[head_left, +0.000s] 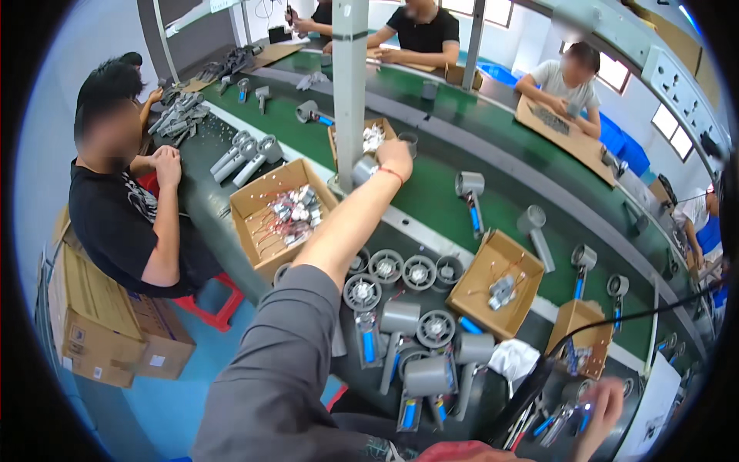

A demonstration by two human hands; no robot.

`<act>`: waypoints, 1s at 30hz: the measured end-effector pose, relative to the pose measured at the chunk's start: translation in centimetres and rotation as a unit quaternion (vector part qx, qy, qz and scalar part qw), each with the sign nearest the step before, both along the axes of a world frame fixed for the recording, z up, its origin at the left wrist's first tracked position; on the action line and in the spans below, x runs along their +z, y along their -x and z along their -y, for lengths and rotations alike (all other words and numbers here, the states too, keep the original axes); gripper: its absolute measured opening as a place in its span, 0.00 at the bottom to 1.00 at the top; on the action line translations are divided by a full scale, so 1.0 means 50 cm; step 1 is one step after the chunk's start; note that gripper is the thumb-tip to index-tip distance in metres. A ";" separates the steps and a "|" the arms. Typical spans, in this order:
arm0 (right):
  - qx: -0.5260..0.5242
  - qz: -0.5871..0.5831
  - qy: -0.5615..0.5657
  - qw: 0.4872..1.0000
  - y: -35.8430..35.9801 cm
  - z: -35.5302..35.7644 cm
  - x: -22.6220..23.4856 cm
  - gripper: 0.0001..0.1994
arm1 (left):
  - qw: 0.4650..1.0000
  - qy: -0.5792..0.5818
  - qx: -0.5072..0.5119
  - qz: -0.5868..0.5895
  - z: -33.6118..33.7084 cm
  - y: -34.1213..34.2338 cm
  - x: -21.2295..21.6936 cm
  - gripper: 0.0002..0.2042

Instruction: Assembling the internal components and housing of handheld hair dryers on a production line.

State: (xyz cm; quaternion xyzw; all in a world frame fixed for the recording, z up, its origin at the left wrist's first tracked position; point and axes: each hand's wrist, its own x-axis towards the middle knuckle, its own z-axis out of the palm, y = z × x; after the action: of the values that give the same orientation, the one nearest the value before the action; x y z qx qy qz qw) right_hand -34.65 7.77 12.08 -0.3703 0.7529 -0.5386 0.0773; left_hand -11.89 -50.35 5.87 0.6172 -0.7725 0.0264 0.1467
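Note:
My left arm stretches over the bench to the green conveyor, and my left hand point(394, 158) has its fingers curled at the rim of a grey cylindrical housing point(409, 142). Another grey cylinder point(365, 170) lies beside my wrist, against a small carton of white parts point(373, 137). At the lower right, my right hand point(604, 408) is closed, with its fingertips together; what they hold, if anything, is too small to make out. Pliers and other hand tools point(558, 425) lie beside it. Between my arms are several grey fan housings point(428, 377), some with blue-wrapped handles.
A carton of wired motors point(281, 212) stands left of my forearm. Another carton point(496, 285) holds a few wired parts. A white post point(350, 92) rises near my left hand. A black cable point(639, 317) crosses at the right. A co-worker point(115, 200) sits at left; others work across the conveyor.

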 end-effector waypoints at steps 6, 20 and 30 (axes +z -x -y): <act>-0.105 0.111 0.005 0.988 -0.073 -0.113 0.014 0.10 | 0.995 -0.009 0.090 0.036 0.031 -0.036 -0.032 0.09; -0.099 0.103 0.108 0.984 -0.050 -0.128 -0.068 0.10 | 0.932 0.190 -0.300 0.067 -0.194 0.021 0.199 0.05; -0.009 0.086 0.119 0.989 -0.102 -0.066 -0.067 0.10 | 0.951 0.038 -0.302 0.043 -0.346 0.027 0.212 0.09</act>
State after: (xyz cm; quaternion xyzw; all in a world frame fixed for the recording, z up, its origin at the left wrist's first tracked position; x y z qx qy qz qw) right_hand -29.55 11.07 8.75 -0.3225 0.6773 -0.6547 0.0929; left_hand -13.22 -33.07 16.45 0.3470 -0.9269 0.0366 0.1380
